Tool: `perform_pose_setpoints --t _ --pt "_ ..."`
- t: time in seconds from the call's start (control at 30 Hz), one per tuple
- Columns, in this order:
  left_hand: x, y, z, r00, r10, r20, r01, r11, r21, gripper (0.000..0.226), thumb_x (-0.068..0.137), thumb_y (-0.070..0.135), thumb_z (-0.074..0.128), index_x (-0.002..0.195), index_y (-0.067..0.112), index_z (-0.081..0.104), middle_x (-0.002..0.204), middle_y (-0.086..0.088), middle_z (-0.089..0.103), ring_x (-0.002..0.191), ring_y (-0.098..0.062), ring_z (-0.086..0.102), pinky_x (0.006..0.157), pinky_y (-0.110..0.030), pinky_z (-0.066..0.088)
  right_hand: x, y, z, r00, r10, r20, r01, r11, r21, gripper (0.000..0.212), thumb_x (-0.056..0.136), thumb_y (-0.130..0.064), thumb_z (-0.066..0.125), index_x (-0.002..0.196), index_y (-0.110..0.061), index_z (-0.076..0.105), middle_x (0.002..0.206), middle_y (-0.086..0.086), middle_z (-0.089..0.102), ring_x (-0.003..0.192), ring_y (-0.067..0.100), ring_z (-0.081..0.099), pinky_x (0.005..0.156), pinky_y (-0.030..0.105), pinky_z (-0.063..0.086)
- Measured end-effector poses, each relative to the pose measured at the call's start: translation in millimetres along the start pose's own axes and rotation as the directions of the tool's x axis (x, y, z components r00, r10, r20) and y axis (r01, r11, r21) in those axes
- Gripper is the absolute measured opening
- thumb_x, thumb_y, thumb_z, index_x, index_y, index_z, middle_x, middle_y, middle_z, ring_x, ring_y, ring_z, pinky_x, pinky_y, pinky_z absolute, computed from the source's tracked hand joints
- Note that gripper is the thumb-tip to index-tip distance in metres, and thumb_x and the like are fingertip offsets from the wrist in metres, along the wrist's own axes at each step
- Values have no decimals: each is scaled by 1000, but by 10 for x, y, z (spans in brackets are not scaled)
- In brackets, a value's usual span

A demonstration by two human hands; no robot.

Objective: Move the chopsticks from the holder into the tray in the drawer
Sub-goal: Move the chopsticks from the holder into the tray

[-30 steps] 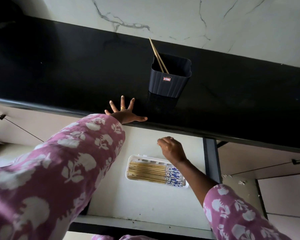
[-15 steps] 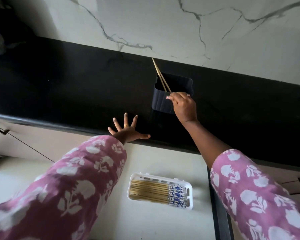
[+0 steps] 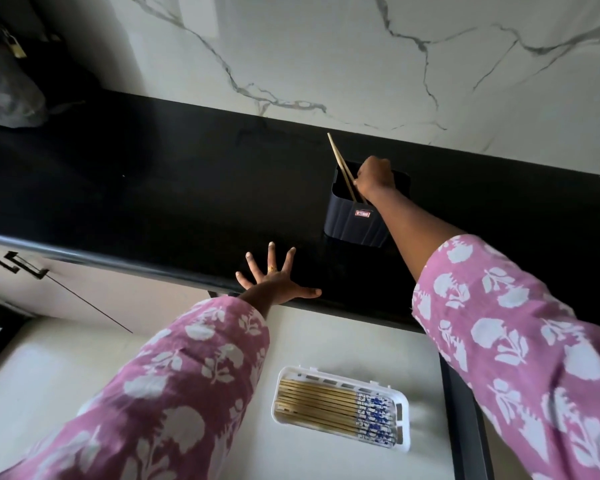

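Observation:
A dark ribbed holder (image 3: 355, 225) stands on the black counter (image 3: 153, 188). Two wooden chopsticks (image 3: 340, 162) lean out of it toward the upper left. My right hand (image 3: 374, 180) is over the holder's mouth with its fingers closed around the chopsticks. My left hand (image 3: 274, 284) rests flat on the counter's front edge, fingers spread. Below, in the open drawer (image 3: 187, 341), a white tray (image 3: 404, 441) holds several chopsticks (image 3: 326, 405) with blue-patterned ends, lying side by side.
A marble wall (image 3: 326, 57) rises behind the counter. A grey bag (image 3: 4, 98) sits at the far left of the counter. Cabinet handles (image 3: 18, 265) show at the left below the counter. A dark cabinet divider (image 3: 461, 427) borders the drawer on the right.
My right hand rose from over the tray to the holder and has closed on the two chopsticks. My left hand stayed on the counter edge. The view tilted upward.

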State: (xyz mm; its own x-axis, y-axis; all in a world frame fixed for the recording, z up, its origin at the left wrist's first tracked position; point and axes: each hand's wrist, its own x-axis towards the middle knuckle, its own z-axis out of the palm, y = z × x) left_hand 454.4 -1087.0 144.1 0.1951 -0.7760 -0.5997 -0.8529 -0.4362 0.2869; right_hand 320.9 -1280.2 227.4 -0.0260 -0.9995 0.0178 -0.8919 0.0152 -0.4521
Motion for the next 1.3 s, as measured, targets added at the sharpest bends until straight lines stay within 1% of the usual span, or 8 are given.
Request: perform_pose_setpoints --t 0.23,0.3,0.47,0.7,0.93,1.03,1.2,1.3 --pt "12 4 -3 1000 -3 5 3 1000 8 112 63 81 57 144 50 -14 152 10 -36 137 -41 -33 109 -65 -7 33 5 82 999 19 27 -17 999 -51 33 91 4 39 117 5 60 127 26 54 116 38 56 94 37 48" --pt "18 1 -7 1000 0 9 0 1000 10 112 63 81 57 144 50 -15 151 10 -37 137 -41 -33 109 -64 -7 36 21 81 1000 28 7 -28 1000 -1 32 91 4 40 112 3 63 122 24 58 111 38 59 91 36 51" --pt "18 -13 -17 1000 5 15 -5 1000 10 112 63 81 56 144 50 -14 152 10 -36 138 -41 -32 109 -65 -7 15 21 -23 998 31 -54 -23 991 128 23 83 -2 64 105 -4 69 116 19 64 101 31 65 90 35 54" --pt "2 -21 -12 1000 3 11 -3 1000 5 112 63 82 57 144 50 -14 151 11 -36 138 -41 -32 109 -65 -7 -258 -53 -484 979 -18 -201 95 921 378 24 81 0 67 105 5 68 105 19 71 97 25 68 86 27 51" --pt "-9 -26 2 1000 8 1 -8 1000 14 110 63 82 55 144 50 -12 153 11 -33 139 -41 -30 110 -65 -6 -537 -59 -814 928 102 -357 179 719 672 25 80 -6 70 105 -2 70 97 11 74 91 20 70 89 37 56" --pt "7 -35 14 1000 13 0 -13 1000 13 110 63 83 54 144 50 -12 153 11 -33 138 -41 -31 110 -65 -7 -715 -30 -852 937 141 -321 186 576 796 22 80 -3 69 102 -2 70 88 5 71 90 20 69 89 38 56" --pt "-4 -38 33 1000 11 -28 -11 1000 11 111 62 84 55 144 51 -11 154 12 -31 139 -40 -29 110 -65 -6 -1111 117 -709 956 171 -240 144 439 887 23 78 2 70 101 1 70 88 8 70 87 20 68 87 37 57" --pt "-13 -34 45 999 8 -38 -7 1000 12 111 60 85 54 144 52 -11 154 12 -30 140 -40 -29 110 -65 -6 -1377 259 -590 968 177 -179 107 358 928 27 78 6 69 105 9 66 83 8 68 76 15 67 78 27 58"
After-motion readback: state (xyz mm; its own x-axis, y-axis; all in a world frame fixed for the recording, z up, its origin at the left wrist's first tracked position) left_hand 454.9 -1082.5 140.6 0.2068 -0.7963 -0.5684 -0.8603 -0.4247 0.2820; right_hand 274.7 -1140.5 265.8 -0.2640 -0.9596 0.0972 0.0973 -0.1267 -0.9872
